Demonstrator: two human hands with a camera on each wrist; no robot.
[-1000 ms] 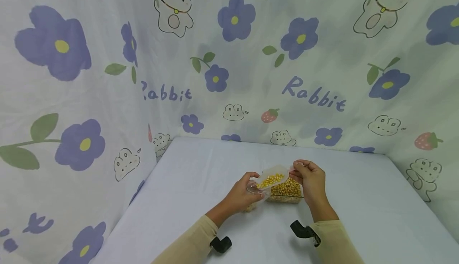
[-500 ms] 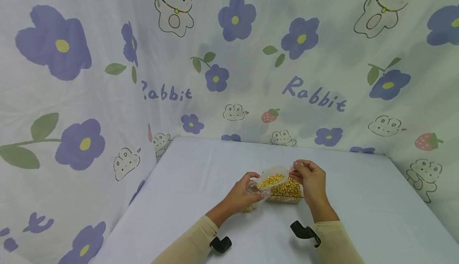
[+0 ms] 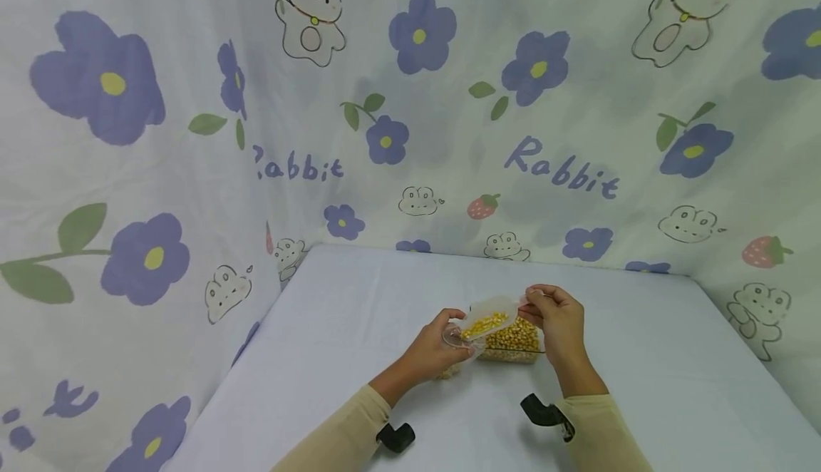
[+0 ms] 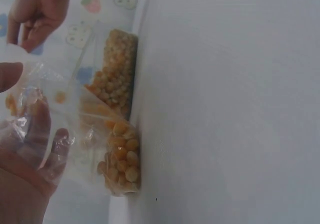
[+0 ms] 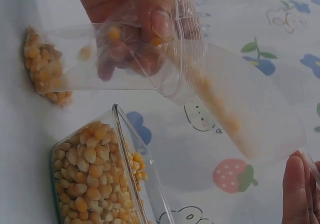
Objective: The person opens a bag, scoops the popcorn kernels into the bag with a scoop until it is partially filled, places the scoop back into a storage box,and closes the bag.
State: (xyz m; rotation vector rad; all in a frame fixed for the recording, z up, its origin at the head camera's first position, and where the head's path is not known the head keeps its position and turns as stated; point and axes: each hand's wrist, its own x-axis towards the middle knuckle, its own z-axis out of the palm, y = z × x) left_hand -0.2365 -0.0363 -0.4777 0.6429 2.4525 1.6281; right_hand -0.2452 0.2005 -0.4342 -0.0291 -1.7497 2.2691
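Observation:
My left hand grips a clear plastic zip bag near its open mouth. Corn kernels lie in the bag's bottom, which hangs at the table surface. Between its fingertips my right hand pinches the handle of a translucent white scoop. Tilted down to the left, the scoop carries yellow kernels, and its front end sits inside the bag mouth. A few kernels show partway down the bag in the right wrist view. Behind the bag stands a rectangular glass container full of corn kernels.
The table has a white cloth over it. A printed curtain with flowers and rabbits rises behind and to the left. Black wrist-worn devices stick out at both sleeves, close above the cloth.
Both hands stay nearly where they were. Inside the scoop the kernels have shifted and look blurred now, gathered in a narrower band along its lower side.

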